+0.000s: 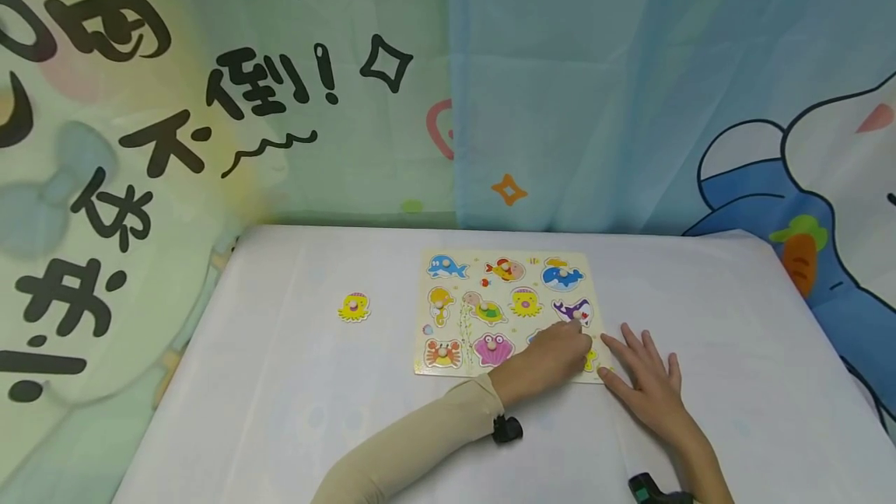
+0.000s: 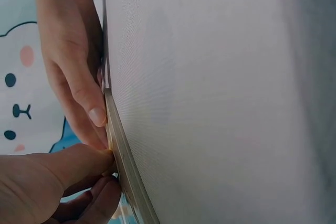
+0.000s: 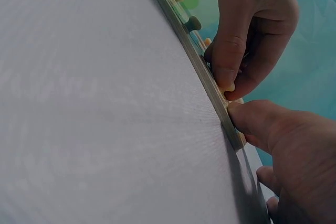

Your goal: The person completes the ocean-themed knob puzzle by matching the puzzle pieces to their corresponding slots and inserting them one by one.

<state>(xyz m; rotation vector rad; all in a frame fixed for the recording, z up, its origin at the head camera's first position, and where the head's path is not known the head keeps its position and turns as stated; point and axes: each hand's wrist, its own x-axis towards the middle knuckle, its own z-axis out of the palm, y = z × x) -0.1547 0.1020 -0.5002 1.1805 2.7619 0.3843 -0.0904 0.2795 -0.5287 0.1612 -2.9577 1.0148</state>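
Note:
A wooden knob puzzle board (image 1: 455, 372) with sea-animal pieces lies on the table. My left hand (image 1: 549, 356) reaches over its lower right part. In the right wrist view, the thumb and a finger of that hand pinch a small yellow knob (image 3: 227, 87) at the board's edge. Beside those fingers in the head view, a yellow puzzle piece (image 1: 590, 360) shows, partly covered. My right hand (image 1: 651, 387) lies at the board's right edge with fingers spread. Its thumb (image 3: 252, 116) rests against the board edge, close to the left fingertips.
A loose yellow octopus piece (image 1: 355, 307) lies on the white tablecloth (image 1: 280, 411), left of the board. Other pieces sit in the board, including a crab (image 1: 443, 353), a pink shell (image 1: 493, 349) and a turtle (image 1: 488, 311). A printed curtain (image 1: 574, 99) hangs behind the table.

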